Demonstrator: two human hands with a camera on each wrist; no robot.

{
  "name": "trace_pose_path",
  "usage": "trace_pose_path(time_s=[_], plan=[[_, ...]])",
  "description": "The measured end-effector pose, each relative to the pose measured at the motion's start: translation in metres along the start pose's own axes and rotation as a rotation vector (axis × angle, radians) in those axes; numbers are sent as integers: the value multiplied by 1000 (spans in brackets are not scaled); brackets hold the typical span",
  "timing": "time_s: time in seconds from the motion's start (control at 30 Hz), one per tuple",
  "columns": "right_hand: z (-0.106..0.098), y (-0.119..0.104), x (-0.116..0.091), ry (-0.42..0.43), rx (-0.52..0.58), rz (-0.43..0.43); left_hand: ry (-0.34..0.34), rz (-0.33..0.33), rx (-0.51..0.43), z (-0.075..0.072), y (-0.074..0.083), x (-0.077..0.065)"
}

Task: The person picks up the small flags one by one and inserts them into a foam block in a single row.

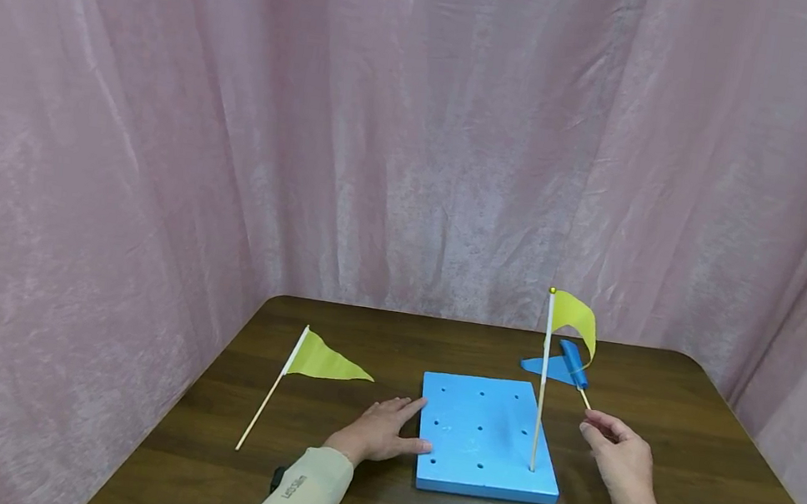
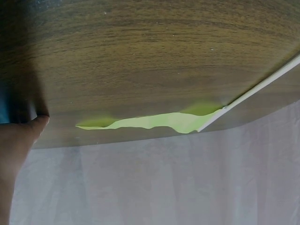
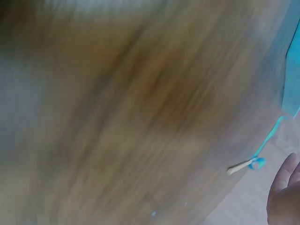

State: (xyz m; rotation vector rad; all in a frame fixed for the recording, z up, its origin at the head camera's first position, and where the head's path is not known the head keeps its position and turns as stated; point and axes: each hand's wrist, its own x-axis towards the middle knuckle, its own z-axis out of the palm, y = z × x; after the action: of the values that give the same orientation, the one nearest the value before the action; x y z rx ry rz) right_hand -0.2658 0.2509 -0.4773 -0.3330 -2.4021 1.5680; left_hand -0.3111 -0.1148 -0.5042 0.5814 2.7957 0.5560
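Note:
My left hand (image 1: 381, 433) lies with spread fingers at the left edge of a light blue pegboard (image 1: 455, 443), its thumb over the board's top. A yellow pennant flag (image 1: 543, 370) stands upright in the board's front right hole. Beyond the board's right side lies a blue flag (image 1: 573, 364), partly rolled round its stick. My right hand (image 1: 621, 460) has its thumb and fingertips right at the near end of that stick in the head view. In the right wrist view, the stick's end (image 3: 239, 167) shows bare, apart from the fingers (image 3: 283, 172).
Another yellow pennant flag (image 1: 322, 360) lies on the brown wooden table (image 1: 211, 464), left of my left hand. Several holes dot the board. A pink curtain (image 1: 425, 137) hangs behind the table's far edge. Much of the right wrist view is blurred.

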Motion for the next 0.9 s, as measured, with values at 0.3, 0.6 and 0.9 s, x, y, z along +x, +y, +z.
trace_pose_path(time_s=[0.3, 0.6, 0.9], plan=[[-27, 5, 18, 46, -134, -8, 5, 17, 3, 7, -2, 5], [-43, 8, 44, 17, -232, 2, -4, -3, 3, 3, 2, 3], [-46, 21, 62, -47, -316, 8, -1, -12, 0, 2, 3, 2]])
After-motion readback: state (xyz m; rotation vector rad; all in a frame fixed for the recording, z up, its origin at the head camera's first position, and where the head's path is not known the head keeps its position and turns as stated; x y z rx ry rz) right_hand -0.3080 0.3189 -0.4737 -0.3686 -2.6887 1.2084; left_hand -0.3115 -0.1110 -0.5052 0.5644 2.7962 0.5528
